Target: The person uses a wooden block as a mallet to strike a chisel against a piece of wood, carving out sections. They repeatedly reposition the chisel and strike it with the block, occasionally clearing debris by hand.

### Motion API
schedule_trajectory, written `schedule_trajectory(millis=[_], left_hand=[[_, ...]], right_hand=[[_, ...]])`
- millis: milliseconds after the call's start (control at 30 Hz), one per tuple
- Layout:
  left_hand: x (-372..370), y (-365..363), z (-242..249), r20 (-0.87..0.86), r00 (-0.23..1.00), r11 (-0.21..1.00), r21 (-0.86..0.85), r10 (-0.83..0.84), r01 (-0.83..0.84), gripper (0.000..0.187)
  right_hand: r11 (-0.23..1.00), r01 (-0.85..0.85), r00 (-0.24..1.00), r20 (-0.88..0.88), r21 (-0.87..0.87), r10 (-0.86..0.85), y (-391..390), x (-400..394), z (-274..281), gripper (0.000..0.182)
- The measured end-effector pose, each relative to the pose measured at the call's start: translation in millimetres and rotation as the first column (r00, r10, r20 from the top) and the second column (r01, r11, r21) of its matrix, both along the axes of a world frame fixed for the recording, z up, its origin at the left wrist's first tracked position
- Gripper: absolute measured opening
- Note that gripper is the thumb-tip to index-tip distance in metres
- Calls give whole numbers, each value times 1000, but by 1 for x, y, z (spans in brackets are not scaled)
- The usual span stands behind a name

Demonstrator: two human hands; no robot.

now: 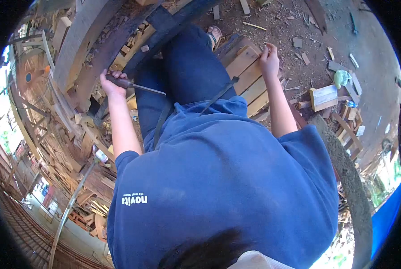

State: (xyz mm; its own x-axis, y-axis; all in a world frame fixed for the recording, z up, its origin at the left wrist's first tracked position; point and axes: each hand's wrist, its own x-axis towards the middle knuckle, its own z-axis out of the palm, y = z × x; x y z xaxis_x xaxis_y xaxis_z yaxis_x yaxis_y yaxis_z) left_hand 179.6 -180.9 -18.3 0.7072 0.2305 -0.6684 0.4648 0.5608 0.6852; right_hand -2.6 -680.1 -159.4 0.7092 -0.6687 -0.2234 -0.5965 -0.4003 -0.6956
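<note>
My left hand (114, 85) is closed around the dark brown handle of a chisel (147, 89). Its thin metal shaft points to the right, above my left thigh. Past my right thigh, my right hand (269, 62) is raised beside a set of pale wooden slats (250, 77). Its fingers are curled together near the slats' far corner; whatever may be between them is too small to tell. My dark trousers (189, 67) and blue shirt (223, 170) fill the middle.
A large timber beam (86, 42) and heaped wood scraps (68, 134) lie on my left. Offcuts litter the dirt floor (283, 27) ahead. To the right are a wooden block (324, 97), a green plastic bag (342, 78) and a grey post (350, 179).
</note>
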Motion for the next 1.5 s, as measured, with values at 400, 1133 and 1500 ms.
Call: schedule_trajectory(millis=[400,1133,1500], left_hand=[[-2,-21,10,-35,999,997,76,-29,32,28],[1,-28,17,-118,992,974,221,-33,58,28],[3,-45,27,-140,990,956,294,29,13,31]], right_hand=[[996,77,987,-147,43,-70,0,4,19,33],[979,81,994,-82,185,-67,-11,24,-19,19],[962,129,987,-128,239,-100,-14,45,-1,26]])
